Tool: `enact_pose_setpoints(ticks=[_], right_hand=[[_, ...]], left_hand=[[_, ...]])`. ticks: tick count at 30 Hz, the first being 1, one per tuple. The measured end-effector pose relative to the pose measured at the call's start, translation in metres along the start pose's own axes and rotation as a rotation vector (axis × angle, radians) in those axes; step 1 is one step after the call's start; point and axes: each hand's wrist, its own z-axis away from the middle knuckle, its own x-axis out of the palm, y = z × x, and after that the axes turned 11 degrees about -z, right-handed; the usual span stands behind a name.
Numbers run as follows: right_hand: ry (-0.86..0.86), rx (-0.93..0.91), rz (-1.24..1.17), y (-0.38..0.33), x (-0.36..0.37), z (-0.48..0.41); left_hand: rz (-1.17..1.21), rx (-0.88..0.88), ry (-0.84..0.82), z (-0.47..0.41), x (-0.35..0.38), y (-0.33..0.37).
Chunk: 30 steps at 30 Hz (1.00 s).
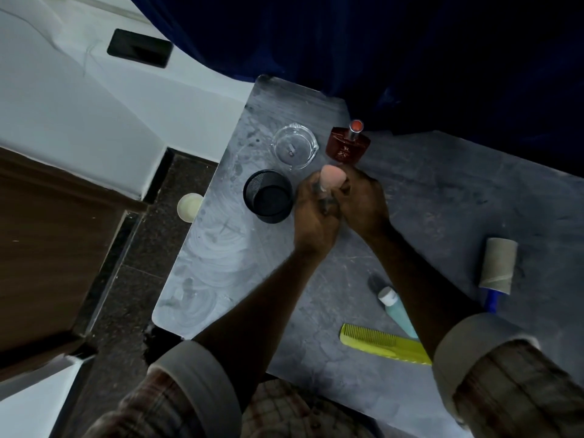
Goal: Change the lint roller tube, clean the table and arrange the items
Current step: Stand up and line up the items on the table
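On smeared grey table (pixel 426 197), beside white wall (pixel 79 99).

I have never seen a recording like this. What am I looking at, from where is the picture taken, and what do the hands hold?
There is one picture, from a camera worn on a person's head, looking down at their own arms. No machine is involved. The left hand and the right hand meet over a grey table and together hold a pink makeup sponge. On the table lie a black mesh cup, a clear glass dish, a red perfume bottle, a lint roller with a blue handle, a tube and a yellow comb. A dark phone lies on the white surface beyond.
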Motion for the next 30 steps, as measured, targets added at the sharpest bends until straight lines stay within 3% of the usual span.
enact_pose_setpoints(ticks=[12,30], right_hand=[[-0.012,-0.030,0.006,0.000,0.006,-0.001],[-0.030,-0.003,0.028,0.000,-0.001,0.000]], left_hand=[[0.114,-0.039,-0.004,-0.004,0.009,-0.012],[0.054,0.047,-0.025,-0.002,0.003,-0.007]])
